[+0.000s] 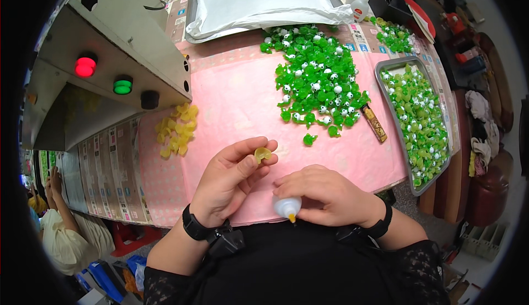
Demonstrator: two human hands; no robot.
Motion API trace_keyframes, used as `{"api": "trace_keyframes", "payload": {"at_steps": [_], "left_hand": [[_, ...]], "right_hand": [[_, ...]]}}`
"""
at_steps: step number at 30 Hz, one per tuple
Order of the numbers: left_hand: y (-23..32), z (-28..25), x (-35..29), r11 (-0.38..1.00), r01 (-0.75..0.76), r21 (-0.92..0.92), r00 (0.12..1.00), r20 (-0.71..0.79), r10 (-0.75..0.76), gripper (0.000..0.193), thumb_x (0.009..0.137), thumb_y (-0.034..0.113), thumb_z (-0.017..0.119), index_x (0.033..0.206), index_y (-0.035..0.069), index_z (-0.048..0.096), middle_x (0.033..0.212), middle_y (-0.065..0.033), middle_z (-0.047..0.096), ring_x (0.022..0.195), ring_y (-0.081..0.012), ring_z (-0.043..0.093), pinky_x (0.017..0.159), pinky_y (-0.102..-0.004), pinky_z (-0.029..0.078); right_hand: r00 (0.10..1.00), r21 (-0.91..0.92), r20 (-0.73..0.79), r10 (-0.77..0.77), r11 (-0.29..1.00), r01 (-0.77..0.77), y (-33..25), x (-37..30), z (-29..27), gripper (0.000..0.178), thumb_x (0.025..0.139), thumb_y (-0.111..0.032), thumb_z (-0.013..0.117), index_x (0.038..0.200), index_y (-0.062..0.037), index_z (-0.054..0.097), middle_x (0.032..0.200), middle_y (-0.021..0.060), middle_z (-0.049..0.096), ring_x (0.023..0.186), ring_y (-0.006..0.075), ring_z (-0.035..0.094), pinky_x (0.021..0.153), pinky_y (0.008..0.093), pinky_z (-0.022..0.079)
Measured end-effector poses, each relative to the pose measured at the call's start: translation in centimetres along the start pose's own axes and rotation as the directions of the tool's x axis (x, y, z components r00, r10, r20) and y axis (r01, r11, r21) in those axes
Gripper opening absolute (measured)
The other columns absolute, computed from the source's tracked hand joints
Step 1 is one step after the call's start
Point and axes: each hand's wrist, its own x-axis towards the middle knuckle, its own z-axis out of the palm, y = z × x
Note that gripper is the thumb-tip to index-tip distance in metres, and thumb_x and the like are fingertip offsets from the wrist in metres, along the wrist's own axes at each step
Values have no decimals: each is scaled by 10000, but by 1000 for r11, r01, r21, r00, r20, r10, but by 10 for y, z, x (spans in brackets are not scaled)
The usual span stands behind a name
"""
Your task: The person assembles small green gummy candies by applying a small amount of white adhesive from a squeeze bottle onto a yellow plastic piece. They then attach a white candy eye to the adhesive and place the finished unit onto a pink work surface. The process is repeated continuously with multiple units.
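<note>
Between the thumb and fingers of my left hand (223, 181) is a small translucent yellow cup-shaped piece (262, 154), its hollow side showing. Close by, my right hand (339, 193) is closed round a white squeeze bottle (287, 205) with a yellow tip. The bottle is tilted, and its tip points down toward me, away from the yellow piece. Left of my hands lies a loose pile of similar yellow pieces (177, 130). Farther off, a big heap of green plastic pieces with white eyeball-like balls (318, 79) covers part of the pink sheet (231, 92).
A metal tray (384, 87) of green and yellow pieces stands at the right. A paper-lined tray (264, 1) lies at the back, near white bottles (360, 6). A box cutter (374, 124) rests beside the heap. A metal machine (127, 40) with lamps overhangs the left.
</note>
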Motion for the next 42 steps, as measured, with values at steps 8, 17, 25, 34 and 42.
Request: {"api": "trace_keyframes", "payload": {"at_steps": [8,17,25,34,42], "left_hand": [[3,-6,0,999,8,-45,999,36,-6,343,980,121,543,1301,3,520,1297,-156,570,1060,-186,635,904,-275,547],[8,9,16,999,26,-31,999,31,-25,378,993,152,525,1331,-11,486,1306,-150,559,1074,-168,621,916,-260,540],[10,13,20,998,58,-1,997,52,-58,386,988,139,531,1342,-9,482,1297,-123,569,1070,-149,617,927,-257,533],[7,10,27,998,64,-11,997,49,-63,375,988,139,534,1333,-3,498,1267,-109,591,1066,-143,618,921,-246,530],[8,8,27,997,65,-29,997,42,-64,382,987,141,533,1337,-5,487,1281,-126,578,1064,-153,625,911,-247,539]], "right_hand": [[971,-262,-210,111,951,-166,3,-3,-39,250,750,-128,737,973,-37,670,1002,95,663,896,283,636,788,409,500],[990,-693,-140,-12,716,-89,18,20,-34,245,708,-30,723,949,-33,675,914,99,634,828,277,616,699,401,490],[940,-530,-340,-1,826,-191,14,27,-29,165,770,-86,644,925,-34,623,838,107,586,759,293,611,602,375,487],[998,-715,-53,23,697,-54,13,17,-30,192,726,-77,608,911,-27,603,746,88,516,683,257,571,592,362,490],[990,-637,-135,48,761,-124,11,20,-35,234,759,-19,614,992,2,609,833,117,598,755,281,621,641,382,512]]}}
